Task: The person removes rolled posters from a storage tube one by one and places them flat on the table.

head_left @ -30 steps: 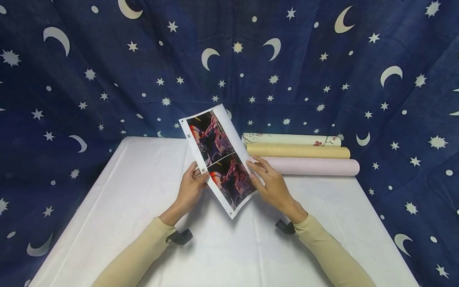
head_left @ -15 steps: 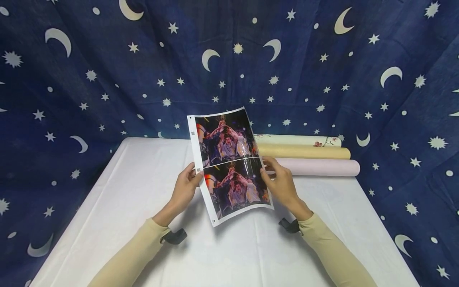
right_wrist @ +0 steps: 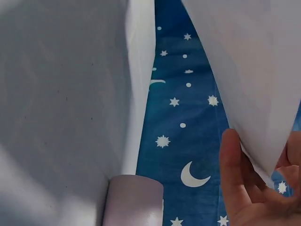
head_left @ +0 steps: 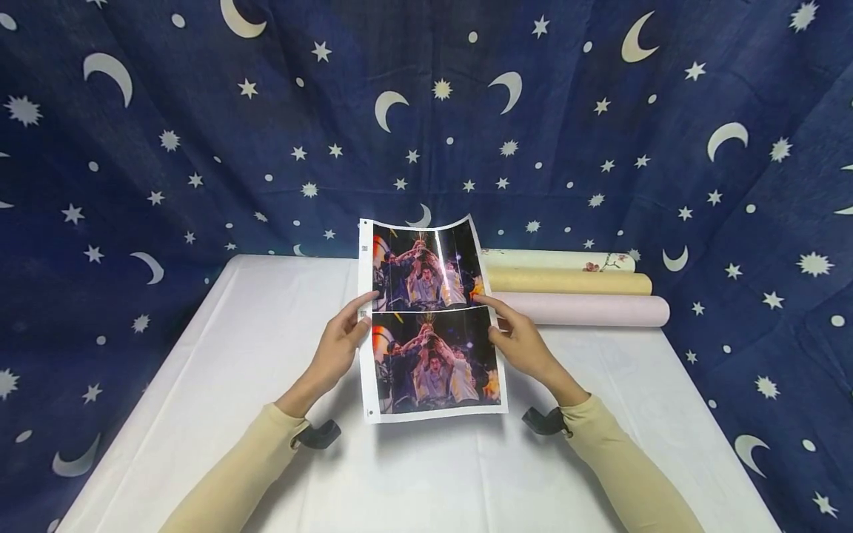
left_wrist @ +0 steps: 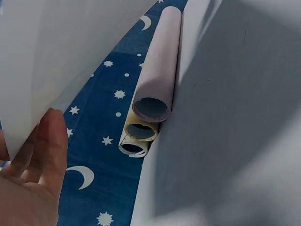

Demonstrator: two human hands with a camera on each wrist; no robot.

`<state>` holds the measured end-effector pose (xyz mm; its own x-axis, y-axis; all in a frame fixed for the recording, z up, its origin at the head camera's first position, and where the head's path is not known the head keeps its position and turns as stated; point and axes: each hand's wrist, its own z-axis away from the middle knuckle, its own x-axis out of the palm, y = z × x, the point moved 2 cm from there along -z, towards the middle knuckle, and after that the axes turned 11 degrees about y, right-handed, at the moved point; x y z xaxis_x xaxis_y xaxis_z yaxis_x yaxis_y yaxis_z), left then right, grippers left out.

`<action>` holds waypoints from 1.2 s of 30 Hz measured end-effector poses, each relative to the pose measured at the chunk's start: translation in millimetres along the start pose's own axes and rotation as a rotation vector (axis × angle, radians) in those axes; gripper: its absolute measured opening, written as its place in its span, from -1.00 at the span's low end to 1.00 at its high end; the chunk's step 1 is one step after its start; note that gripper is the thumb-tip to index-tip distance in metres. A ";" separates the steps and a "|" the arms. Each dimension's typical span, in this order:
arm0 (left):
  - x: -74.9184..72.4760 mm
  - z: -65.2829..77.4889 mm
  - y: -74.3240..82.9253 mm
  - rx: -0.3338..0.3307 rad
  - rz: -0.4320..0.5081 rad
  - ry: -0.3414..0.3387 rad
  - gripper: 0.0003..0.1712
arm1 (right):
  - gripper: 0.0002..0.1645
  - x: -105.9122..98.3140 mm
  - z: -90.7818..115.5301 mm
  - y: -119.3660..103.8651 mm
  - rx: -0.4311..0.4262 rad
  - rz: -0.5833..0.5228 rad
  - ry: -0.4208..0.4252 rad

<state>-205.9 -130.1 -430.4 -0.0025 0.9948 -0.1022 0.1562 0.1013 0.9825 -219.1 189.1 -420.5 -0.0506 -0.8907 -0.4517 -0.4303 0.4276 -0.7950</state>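
A glossy printed sheet (head_left: 433, 355) with two like photos, one above the other, is held up over the table in the head view. Its white left margin carries small dots and square codes. My left hand (head_left: 336, 344) pinches the left edge near mid-height, and my right hand (head_left: 526, 344) pinches the right edge. From the left wrist view, the sheet's pale back (left_wrist: 51, 52) rises above the left hand (left_wrist: 40, 165), whose fingers lie behind it. Much the same shows in the right wrist view, where the right hand (right_wrist: 258, 183) grips the edge of the sheet (right_wrist: 254, 70).
Three rolls lie at the table's back right: a pink roll (head_left: 586, 309), a yellow roll (head_left: 573, 280) and a white floral roll (head_left: 560, 260). Their hollow ends face the left wrist camera. A white cloth covers the table (head_left: 200, 370). A navy curtain (head_left: 266, 133) with moons and stars hangs behind.
The sheet has turned from a slant to nearly upright and square to the head camera. Both hands have moved apart a little, still holding its edges. The rolls have stayed put.
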 end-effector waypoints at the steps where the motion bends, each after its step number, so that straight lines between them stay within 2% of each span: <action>1: -0.5 0.1 0.1 0.004 -0.013 -0.010 -0.47 | -0.27 0.1 0.1 0.9 0.030 -0.013 -0.021; 4: -2.6 0.2 -0.3 -0.016 -0.017 -0.022 -0.46 | -0.25 0.2 0.9 3.3 0.116 -0.086 -0.077; 7: -4.6 -0.5 -0.9 -0.037 0.008 -0.025 -0.38 | -0.19 -0.9 2.2 4.5 0.181 -0.149 -0.112; 10: -6.4 -1.8 -2.2 -0.064 0.076 -0.039 -0.26 | -0.11 -2.5 2.9 4.4 0.210 -0.211 -0.133; 12: -7.7 -2.0 -3.1 -0.085 0.138 -0.063 -0.22 | -0.10 -3.8 3.2 5.5 0.198 -0.246 -0.133; 17: -10.1 -0.1 -4.6 -0.130 0.271 -0.123 -0.19 | -0.07 -4.3 4.2 8.6 0.143 -0.442 -0.154; 20: -11.2 0.8 -4.7 -0.151 0.312 -0.138 -0.16 | -0.06 -2.1 3.5 10.5 0.104 -0.588 -0.183; 24: -11.7 -1.2 -5.7 -0.172 0.327 -0.129 -0.10 | -0.02 -0.9 0.7 7.7 0.114 -0.686 -0.210; 27: -11.9 -3.2 -7.3 -0.178 0.290 -0.103 -0.08 | -0.02 -0.5 -0.3 3.2 0.156 -0.649 -0.198; 29: -11.7 -4.3 -8.4 -0.176 0.240 -0.077 -0.10 | -0.08 0.0 -0.4 2.6 0.140 -0.544 -0.165; 33: -12.8 -5.0 -7.9 -0.125 0.092 -0.027 -0.12 | -0.22 3.4 -0.2 4.9 0.075 -0.298 -0.091; 35: -14.6 -5.2 -7.7 -0.096 0.020 -0.006 -0.12 | -0.27 6.1 -0.3 5.7 0.076 -0.235 -0.069; 36: -15.7 -5.5 -8.2 -0.088 -0.006 0.003 -0.13 | -0.28 7.9 -0.5 6.1 0.094 -0.237 -0.066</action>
<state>-212.6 -146.5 -436.0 -0.0057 0.9941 -0.1079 0.0685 0.1080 0.9918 -222.6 184.6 -428.8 0.1020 -0.9570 -0.2714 -0.3375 0.2234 -0.9144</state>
